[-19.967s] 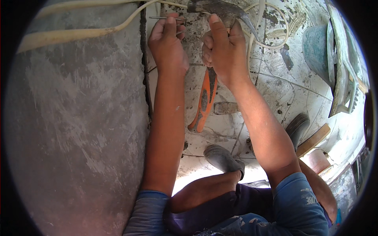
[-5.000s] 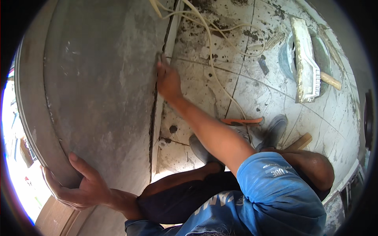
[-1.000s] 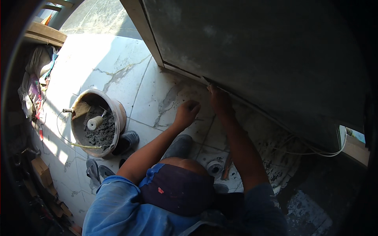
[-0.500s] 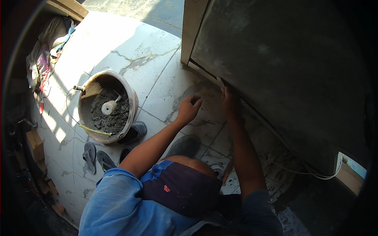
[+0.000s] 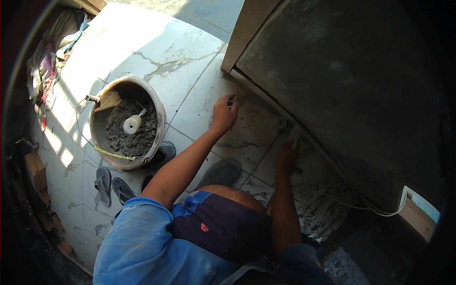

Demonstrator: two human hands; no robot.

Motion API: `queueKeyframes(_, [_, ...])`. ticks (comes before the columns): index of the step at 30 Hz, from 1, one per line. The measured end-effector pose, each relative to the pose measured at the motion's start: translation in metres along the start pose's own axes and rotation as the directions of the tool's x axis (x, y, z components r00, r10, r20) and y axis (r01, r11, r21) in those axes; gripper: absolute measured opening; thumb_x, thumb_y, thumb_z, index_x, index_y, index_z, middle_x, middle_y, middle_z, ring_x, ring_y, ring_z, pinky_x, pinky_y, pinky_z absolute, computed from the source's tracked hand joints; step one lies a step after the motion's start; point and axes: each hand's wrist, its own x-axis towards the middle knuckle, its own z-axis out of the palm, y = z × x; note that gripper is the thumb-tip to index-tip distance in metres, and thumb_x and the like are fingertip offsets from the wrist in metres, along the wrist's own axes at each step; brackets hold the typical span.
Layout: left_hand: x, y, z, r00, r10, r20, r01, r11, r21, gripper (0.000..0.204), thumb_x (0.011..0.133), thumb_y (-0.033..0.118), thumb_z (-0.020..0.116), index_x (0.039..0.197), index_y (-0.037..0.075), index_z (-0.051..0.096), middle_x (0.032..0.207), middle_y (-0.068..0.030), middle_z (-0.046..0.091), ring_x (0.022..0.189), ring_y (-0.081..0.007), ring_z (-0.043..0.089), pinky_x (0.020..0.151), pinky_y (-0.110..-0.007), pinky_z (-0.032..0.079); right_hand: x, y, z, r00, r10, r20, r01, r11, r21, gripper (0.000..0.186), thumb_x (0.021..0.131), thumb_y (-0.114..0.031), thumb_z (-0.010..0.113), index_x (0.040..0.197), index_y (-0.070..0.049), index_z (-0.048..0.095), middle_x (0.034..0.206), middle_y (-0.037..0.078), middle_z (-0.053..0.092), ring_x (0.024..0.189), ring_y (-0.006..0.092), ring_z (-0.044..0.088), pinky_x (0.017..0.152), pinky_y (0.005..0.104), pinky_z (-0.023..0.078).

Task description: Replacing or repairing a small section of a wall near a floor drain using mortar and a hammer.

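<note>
Now, the grey panel [image 5: 351, 109] stands in shadow at the person's right, its bottom edge meeting the tiled floor [image 5: 178, 85] along a pale strip [image 5: 259, 91]. The right hand [image 5: 288, 154] is low and just beside that edge; it is too dark and blurred to tell whether its fingers are apart or closed on anything. Near it, close to the strip, sits a small round disc [image 5: 280, 122]. The left hand [image 5: 225, 115] is raised over the tiles with its fingers curled, and I cannot tell whether they pinch something small.

For close work along this joint, I would judge it best to lean aside for light, keep the fingertips in sight, and move gently against the edge. Farther left stands a bucket [image 5: 160, 107] of mortar [image 5: 118, 140], a white cylinder [image 5: 131, 124] lying on the mix; sandals [image 5: 103, 185] rest near the bucket.
</note>
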Motion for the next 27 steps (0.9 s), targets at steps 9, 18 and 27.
queueKeyframes(9, [0.085, -0.008, 0.070, 0.982, -0.063, -0.178, -0.048, 0.829, -0.558, 0.078, 0.088, 0.018, 0.057, 0.145, -0.006, 0.009, 0.150, -0.0243, 0.020, 0.140, -0.0311, 0.021, 0.113, -0.034, 0.020, -0.053, 0.030, -0.011, 0.949, 0.113, 0.293, -0.133, 0.990, 0.051, 0.023, 0.098, -0.017, 0.038, 0.110, -0.001, 0.048, 0.079, 0.010, 0.061, 0.057, 0.0209, 0.061, 0.062, 0.0357, 0.048])
queueKeyframes(18, [0.082, -0.012, 0.054, 0.997, -0.067, -0.026, 0.044, 0.854, -0.519, 0.087, 0.088, 0.033, 0.060, 0.145, -0.007, 0.008, 0.154, -0.0223, 0.006, 0.143, -0.0284, 0.007, 0.114, -0.033, 0.013, -0.056, 0.004, -0.026, 0.916, 0.225, 0.334, -0.293, 0.941, 0.171, 0.022, 0.097, -0.012, 0.040, 0.114, -0.001, 0.048, 0.081, 0.009, 0.061, 0.055, 0.0171, 0.057, 0.054, 0.0314, 0.046])
queueKeyframes(27, [0.044, -0.011, 0.048, 0.971, 0.138, 0.194, -0.074, 0.950, -0.303, 0.070, 0.088, 0.028, 0.056, 0.143, -0.001, 0.025, 0.151, -0.0233, 0.016, 0.140, -0.0346, 0.018, 0.112, -0.039, 0.021, -0.053, 0.013, -0.029, 0.979, -0.079, 0.189, 0.096, 0.992, -0.082, 0.046, 0.097, -0.022, 0.041, 0.139, -0.002, 0.034, 0.108, 0.025, 0.056, 0.103, 0.0390, 0.055, 0.087, 0.0450, 0.044])
